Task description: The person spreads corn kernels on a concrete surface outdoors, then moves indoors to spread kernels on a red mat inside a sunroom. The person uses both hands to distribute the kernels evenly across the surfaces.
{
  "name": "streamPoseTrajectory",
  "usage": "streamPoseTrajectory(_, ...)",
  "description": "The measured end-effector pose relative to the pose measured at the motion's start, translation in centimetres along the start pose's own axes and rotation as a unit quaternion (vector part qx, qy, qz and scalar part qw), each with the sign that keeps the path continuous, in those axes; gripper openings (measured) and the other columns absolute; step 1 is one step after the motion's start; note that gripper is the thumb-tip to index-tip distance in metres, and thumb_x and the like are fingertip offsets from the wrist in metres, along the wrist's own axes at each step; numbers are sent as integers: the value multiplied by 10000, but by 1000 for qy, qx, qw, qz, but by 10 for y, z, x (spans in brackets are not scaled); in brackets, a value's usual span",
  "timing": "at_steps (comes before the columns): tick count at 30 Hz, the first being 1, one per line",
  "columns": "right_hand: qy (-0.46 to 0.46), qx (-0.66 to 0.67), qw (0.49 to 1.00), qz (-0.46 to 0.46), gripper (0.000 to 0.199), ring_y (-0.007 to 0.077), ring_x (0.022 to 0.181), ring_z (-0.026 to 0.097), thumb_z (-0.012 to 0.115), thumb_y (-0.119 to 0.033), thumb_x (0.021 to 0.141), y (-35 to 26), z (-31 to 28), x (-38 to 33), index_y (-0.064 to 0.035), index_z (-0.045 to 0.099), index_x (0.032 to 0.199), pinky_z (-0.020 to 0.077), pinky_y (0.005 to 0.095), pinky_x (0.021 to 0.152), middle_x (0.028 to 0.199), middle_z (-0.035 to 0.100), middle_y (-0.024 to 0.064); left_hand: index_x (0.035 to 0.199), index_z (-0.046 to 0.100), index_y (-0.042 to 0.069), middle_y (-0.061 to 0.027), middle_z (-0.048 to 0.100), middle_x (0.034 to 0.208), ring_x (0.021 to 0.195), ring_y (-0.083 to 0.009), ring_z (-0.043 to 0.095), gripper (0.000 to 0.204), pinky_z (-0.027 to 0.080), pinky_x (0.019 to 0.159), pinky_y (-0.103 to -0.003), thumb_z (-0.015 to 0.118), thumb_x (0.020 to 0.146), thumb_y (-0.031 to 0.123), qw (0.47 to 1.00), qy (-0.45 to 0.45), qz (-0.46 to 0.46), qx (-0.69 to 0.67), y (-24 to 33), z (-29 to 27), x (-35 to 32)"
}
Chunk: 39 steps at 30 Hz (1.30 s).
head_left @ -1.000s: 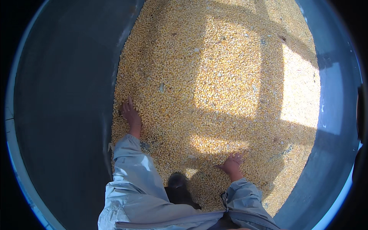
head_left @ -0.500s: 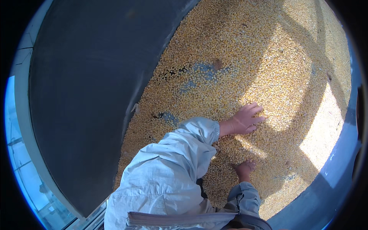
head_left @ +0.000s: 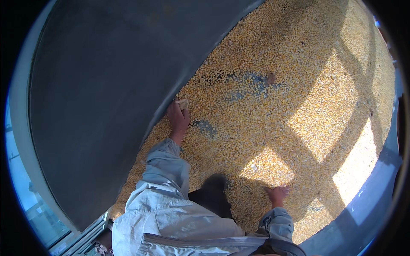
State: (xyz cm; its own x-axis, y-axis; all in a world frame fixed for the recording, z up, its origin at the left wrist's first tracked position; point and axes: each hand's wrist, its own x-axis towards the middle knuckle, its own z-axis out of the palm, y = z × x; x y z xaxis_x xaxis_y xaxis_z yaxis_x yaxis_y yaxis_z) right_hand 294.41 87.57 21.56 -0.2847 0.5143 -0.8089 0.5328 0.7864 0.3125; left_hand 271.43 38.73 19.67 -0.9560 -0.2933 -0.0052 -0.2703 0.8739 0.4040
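Yellow corn kernels [head_left: 256, 123] lie in a wide, thick layer under both my hands. At the foot of the dark grey wall, my left hand [head_left: 178, 120] is closed, fingers and thumb around a flat, pale tan scrap [head_left: 183, 104] that looks like a piece of husk. Lower down on the right, my right hand [head_left: 278, 194] rests on the kernels with its thumb and fingers apart. Its fingertips are partly sunk among the kernels, and I see nothing held in it.
The dark grey wall [head_left: 106, 94] bounds the corn on the left, and a blue-grey wall [head_left: 363, 205] curves along the right. A small brown piece [head_left: 271, 78] lies on the corn near a thin, bluish patch [head_left: 254, 81]. My dark-clad leg [head_left: 213, 196] stands in the kernels.
My left hand has moved left from the middle of the corn to the dark wall and taken hold of the tan scrap. My right hand stays nearly where it was. The view has shifted slightly.
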Motion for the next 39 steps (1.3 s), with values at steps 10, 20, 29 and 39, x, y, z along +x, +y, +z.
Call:
streamPoseTrajectory(10, -41, 31, 998, -22, 1342, 505, 1350, 41, 715, -692, 555, 5, -5, -1, 133, 63, 1389, 78, 560, 1092, 1439, 48, 375, 1269, 434, 74, -196, 434, 1243, 1237, -387, 320, 563, 238, 936, -646, 536, 837, 420, 994, 20, 106, 36, 232, 110, 115)
streamPoseTrajectory(20, -67, 14, 997, -23, 1332, 511, 1345, 66, 688, -720, 560, 0, -5, -4, 159, 103, 1372, 67, 564, 1090, 1436, 119, 364, 1270, 518, 159, -176, 313, 1429, 1354, -399, 194, 550, 91, 1050, -654, 591, 784, 407, 795, -350, 477, -137, 351, 111, -70)
streamPoseTrajectory(29, -20, 56, 997, -50, 1234, 504, 1337, 123, 650, -770, 539, 6, -3, -6, 58, 284, 1379, 110, 590, 1075, 1431, 200, 328, 1347, 421, 210, -123, 364, 1396, 1262, -312, 346, 672, 289, 989, -592, 641, 738, 389, 737, -486, 460, 99, 240, 61, -49)
streamPoseTrajectory(39, 13, 120, 981, -152, 793, 505, 1282, 254, 669, -538, 687, 27, -43, -17, -31, 480, 1266, 199, 687, 985, 1358, 368, 254, 1408, 302, 93, -254, 286, 1395, 1310, -429, 216, 602, 173, 1014, -632, 478, 910, 382, 865, -134, 430, 221, 205, 65, 4)
